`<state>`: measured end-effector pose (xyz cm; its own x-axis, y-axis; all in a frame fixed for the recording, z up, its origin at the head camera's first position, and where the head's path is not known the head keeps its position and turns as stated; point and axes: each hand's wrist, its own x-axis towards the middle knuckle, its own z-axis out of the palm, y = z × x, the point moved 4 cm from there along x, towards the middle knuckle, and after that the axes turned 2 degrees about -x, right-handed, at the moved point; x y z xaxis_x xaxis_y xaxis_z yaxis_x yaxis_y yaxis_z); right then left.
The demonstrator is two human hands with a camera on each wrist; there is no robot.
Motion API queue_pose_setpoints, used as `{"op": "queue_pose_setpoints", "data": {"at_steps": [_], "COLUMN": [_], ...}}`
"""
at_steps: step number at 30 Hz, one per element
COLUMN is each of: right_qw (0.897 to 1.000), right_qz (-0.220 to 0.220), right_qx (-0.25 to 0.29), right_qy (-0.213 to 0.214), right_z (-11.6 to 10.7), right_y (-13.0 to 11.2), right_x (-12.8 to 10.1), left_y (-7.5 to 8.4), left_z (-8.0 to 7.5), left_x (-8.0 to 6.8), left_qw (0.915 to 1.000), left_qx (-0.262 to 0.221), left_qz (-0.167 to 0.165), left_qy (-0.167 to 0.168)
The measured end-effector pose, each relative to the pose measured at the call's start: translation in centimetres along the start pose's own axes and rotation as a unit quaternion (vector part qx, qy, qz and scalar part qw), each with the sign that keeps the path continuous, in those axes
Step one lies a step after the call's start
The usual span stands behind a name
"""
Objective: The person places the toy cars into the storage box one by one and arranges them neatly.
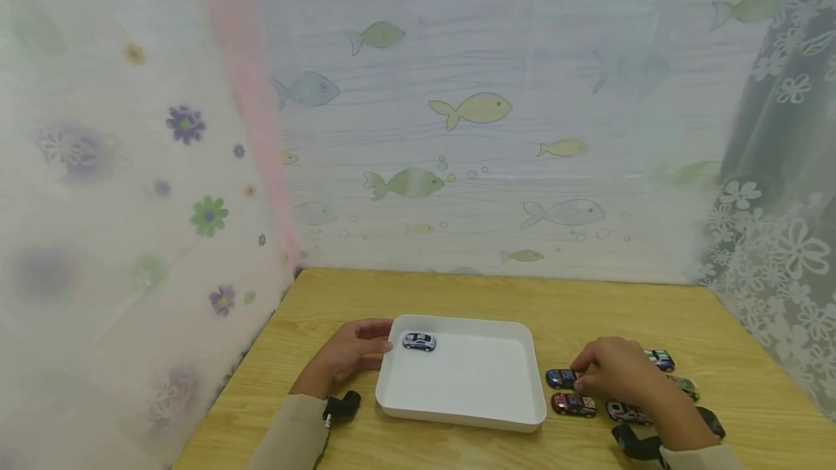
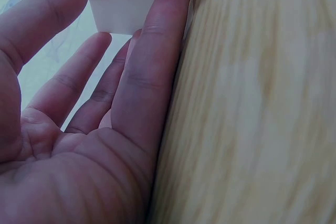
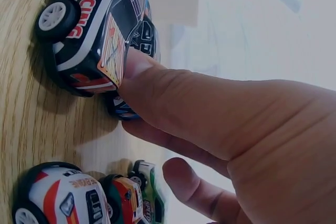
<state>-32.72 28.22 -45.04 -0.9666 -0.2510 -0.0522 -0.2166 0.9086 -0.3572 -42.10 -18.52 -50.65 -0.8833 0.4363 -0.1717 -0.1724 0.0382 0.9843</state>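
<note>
The right hand (image 1: 617, 368) pinches the blue toy car (image 1: 560, 378) between thumb and fingers at its right end; the car is on the table (image 1: 353, 296), just beside the right edge of the white tray (image 1: 470, 376). The dark red car (image 1: 573, 405) lies just below the fingertips, toward the table's near edge. The left hand (image 1: 353, 348), fingers extended, touches the tray's left wall near its far left corner, where the white car (image 1: 419, 341) stands inside.
</note>
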Motion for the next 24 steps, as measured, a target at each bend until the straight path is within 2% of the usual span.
{"op": "queue_pose_setpoints", "data": {"at_steps": [11, 18, 24], "right_qw": [1.0, 0.999, 0.999], "right_qz": [0.008, -0.026, -0.03], "right_qx": [0.007, 0.028, 0.026], "right_qy": [-0.002, -0.005, 0.007], "right_z": [0.0, 0.69, 0.33], "right_y": [-0.3, -0.13, 0.22], "right_x": [0.27, 0.07, 0.06], "left_y": [-0.1, -0.38, -0.07], "left_z": [-0.1, -0.18, 0.06], "left_x": [-0.03, -0.49, 0.0], "left_qw": [1.0, 1.0, 0.9999], "left_qx": [0.001, -0.001, -0.003], "left_qz": [0.006, 0.001, 0.012], "left_qy": [0.0, 0.007, -0.002]}}
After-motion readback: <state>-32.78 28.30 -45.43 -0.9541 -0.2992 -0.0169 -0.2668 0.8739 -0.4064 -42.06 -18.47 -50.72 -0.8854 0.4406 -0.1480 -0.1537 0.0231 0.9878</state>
